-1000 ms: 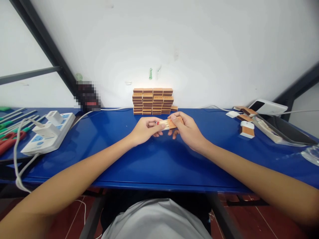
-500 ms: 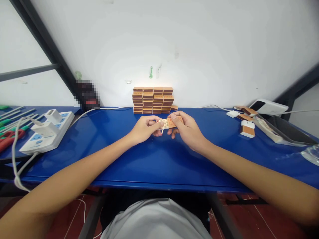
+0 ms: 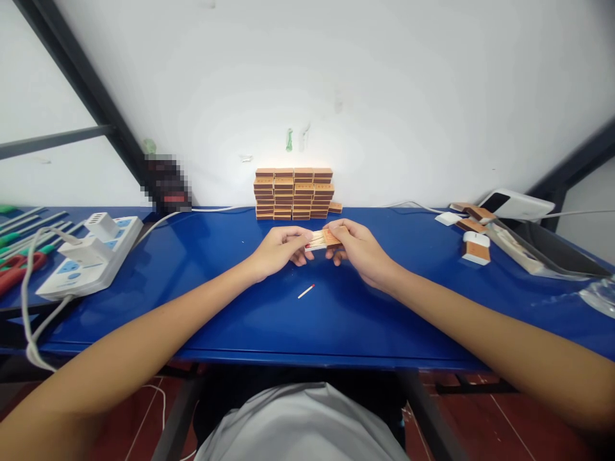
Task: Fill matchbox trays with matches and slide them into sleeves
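A matchbox (image 3: pixel 332 239) is held half open between my hands, its tray of matches (image 3: pixel 317 239) pointing left. My left hand (image 3: pixel 281 250) pinches the tray's left end, thumb on top near the match heads. Around the box's right part, my right hand (image 3: pixel 358 251) is closed, with the thumb on its orange top. One loose match (image 3: pixel 306 291) lies on the blue table (image 3: pixel 288 326) below my hands, its red head to the upper right. Behind them, stacked matchboxes (image 3: pixel 294 193) stand against the wall, with a single matchbox (image 3: pixel 335 208) at the right foot.
At the left are a white power strip (image 3: pixel 113 256) with plugs, a looping cable, red-handled scissors (image 3: pixel 22 272) and green-and-metal rods. On the right lie several matchboxes (image 3: pixel 476 248), a white device (image 3: pixel 516 206) and a dark pouch (image 3: pixel 548 250).
A match that stuck out over the tray's edge by my left thumb now lies on the table. My left fingers have shifted slightly left along the tray.
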Tool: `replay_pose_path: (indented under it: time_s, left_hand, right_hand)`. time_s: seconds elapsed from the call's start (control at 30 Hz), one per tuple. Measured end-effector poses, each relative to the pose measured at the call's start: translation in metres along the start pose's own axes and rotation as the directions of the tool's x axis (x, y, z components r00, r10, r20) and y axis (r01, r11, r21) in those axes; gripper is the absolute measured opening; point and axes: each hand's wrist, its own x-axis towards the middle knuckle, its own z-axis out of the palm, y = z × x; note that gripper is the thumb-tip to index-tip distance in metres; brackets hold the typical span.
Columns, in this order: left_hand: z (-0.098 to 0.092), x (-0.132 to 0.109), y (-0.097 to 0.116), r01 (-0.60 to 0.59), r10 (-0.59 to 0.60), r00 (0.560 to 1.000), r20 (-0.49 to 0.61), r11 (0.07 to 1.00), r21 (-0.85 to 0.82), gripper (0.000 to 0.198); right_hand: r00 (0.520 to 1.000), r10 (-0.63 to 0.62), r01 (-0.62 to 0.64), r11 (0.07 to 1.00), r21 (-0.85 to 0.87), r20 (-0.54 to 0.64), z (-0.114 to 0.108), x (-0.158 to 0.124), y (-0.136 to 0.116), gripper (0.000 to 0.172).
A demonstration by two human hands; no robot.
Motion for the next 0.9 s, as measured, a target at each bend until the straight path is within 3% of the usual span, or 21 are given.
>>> replay_pose_path:
  time_s: [0.23, 0.3, 0.33, 0.4, 0.43, 0.47, 0.53, 0.6, 0.7, 0.9]
  left_hand:
    - [0.002, 0.002, -0.002, 0.01, -0.01, 1.0, -0.005, 0.997, 0.081, 0.036]
    - [0.001, 0.0, -0.001, -0.076, 0.097, 0.992, -0.086, 0.972, 0.221, 0.036]
    - [0.001, -0.003, 0.001, -0.145, 0.205, 0.968, -0.147, 0.93, 0.337, 0.036]
    - [-0.001, -0.009, 0.009, -0.268, 0.477, 0.856, -0.199, 0.739, 0.618, 0.033]
    - [-0.003, -0.012, 0.014, -0.305, 0.56, 0.816, -0.144, 0.628, 0.716, 0.028]
    - [-0.004, -0.016, 0.019, -0.343, 0.568, 0.822, -0.039, 0.549, 0.762, 0.027]
    - [-0.004, -0.022, 0.028, -0.396, 0.387, 0.899, 0.205, 0.52, 0.757, 0.028]
    - [-0.003, -0.024, 0.03, -0.406, 0.233, 0.914, 0.333, 0.51, 0.758, 0.029]
    - [-0.001, -0.024, 0.026, -0.405, 0.118, 0.907, 0.404, 0.507, 0.761, 0.029]
    - [-0.004, -0.022, 0.022, -0.372, 0.006, 0.887, 0.462, 0.602, 0.706, 0.02]
  right_hand:
    - [1.0, -0.008, 0.008, 1.0, -0.001, 0.004, 0.001, -0.001, -0.001, 0.019]
    - [1.0, -0.004, 0.004, 1.0, 0.001, -0.015, 0.001, 0.0, -0.001, 0.018]
    - [1.0, -0.003, 0.003, 1.0, 0.002, -0.031, 0.0, 0.001, -0.002, 0.018]
    - [0.997, -0.005, 0.005, 1.0, 0.0, -0.073, -0.002, 0.003, -0.003, 0.016]
    - [0.995, -0.009, 0.008, 1.0, -0.004, -0.095, -0.003, 0.004, -0.003, 0.015]
    - [0.993, -0.013, 0.012, 1.0, -0.009, -0.115, -0.004, 0.005, -0.003, 0.015]
    - [0.989, -0.015, 0.013, 1.0, -0.019, -0.145, -0.007, 0.008, -0.003, 0.016]
    - [0.987, -0.006, 0.001, 1.0, -0.026, -0.161, -0.009, 0.011, -0.002, 0.016]
    - [0.986, 0.009, -0.015, 0.999, -0.031, -0.169, -0.011, 0.014, -0.001, 0.016]
    - [0.988, -0.001, -0.004, 0.999, -0.033, -0.155, -0.011, 0.014, 0.0, 0.013]
